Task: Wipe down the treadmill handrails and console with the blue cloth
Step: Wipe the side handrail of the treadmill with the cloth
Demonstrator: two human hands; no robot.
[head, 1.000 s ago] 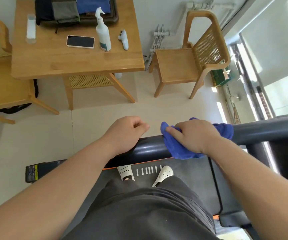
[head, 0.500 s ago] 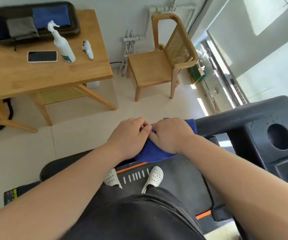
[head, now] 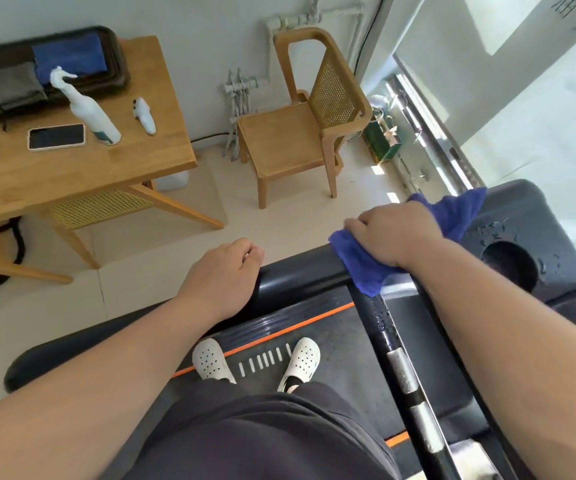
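Right grip point(head: 397, 233) clutches the blue cloth point(head: 362, 266) bunched under it on the handrail point(head: 300, 275), which left grip point(head: 224, 275) clasps.

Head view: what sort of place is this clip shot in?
Likely a home or small office room, not a public gym: a treadmill beside a wooden table holding a phone and spray bottle, and a wooden chair near a window.

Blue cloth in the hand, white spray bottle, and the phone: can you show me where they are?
blue cloth point(head: 366, 268): head view, on the fold hanging below the right hand point(head: 397, 233).
white spray bottle point(head: 95, 116): head view, on its body.
phone point(head: 56, 136): head view, middle of its dark screen.
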